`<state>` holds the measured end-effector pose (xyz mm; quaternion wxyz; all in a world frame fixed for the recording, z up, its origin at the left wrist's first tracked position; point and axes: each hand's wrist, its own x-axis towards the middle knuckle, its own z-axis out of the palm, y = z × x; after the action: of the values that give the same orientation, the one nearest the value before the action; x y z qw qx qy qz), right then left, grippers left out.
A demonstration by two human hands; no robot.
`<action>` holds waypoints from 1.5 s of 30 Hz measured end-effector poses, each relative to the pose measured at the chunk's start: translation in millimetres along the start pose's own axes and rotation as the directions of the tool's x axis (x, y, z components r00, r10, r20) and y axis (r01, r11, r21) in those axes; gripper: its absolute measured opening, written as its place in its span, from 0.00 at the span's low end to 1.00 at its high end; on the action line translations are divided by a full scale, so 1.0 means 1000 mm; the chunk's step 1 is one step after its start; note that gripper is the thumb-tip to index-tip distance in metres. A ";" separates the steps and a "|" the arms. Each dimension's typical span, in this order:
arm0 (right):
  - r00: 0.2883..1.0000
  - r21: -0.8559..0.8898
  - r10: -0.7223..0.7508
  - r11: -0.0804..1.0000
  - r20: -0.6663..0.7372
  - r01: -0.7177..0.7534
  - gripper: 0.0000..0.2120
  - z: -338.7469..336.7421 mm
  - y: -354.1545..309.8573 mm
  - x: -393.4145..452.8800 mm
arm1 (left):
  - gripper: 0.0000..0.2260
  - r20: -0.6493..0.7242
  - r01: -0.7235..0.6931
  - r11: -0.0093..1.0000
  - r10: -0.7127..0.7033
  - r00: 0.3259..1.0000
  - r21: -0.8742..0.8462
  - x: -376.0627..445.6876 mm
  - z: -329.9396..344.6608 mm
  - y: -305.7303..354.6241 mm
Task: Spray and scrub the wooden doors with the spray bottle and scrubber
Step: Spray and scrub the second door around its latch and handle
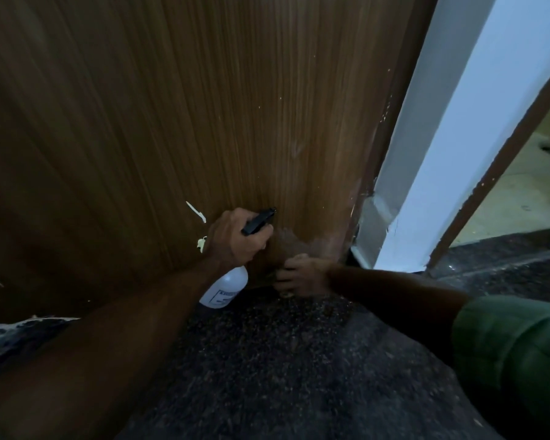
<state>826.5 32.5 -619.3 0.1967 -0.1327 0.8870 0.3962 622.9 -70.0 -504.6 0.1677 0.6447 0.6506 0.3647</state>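
I see a wooden door (172,122) with fine straight grain and a low sheen, worn pale and rough near its bottom corner. The bottle (226,289) looks like white matt plastic with a black plastic head. The floor (267,360) is dark speckled stone.

body: person, two bare forearms reached into head view | left hand (232,238): no glove or ring visible | right hand (302,276): no glove visible, dim | right sleeve (511,344): green, rolled or pushed up above the forearm | patterned dark-and-pale fabric (13,338) at lower left edge
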 end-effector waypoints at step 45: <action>0.564 0.164 0.693 0.684 -0.448 -0.711 0.09 -0.020 0.056 -0.151 | 0.19 -0.032 -0.244 0.957 0.243 0.970 -0.155 0.040 0.061 0.076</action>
<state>933.7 65.6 -501.7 -0.2034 0.1340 0.8783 0.4114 714.3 -23.0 -483.3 0.1681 0.7023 0.5363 0.4369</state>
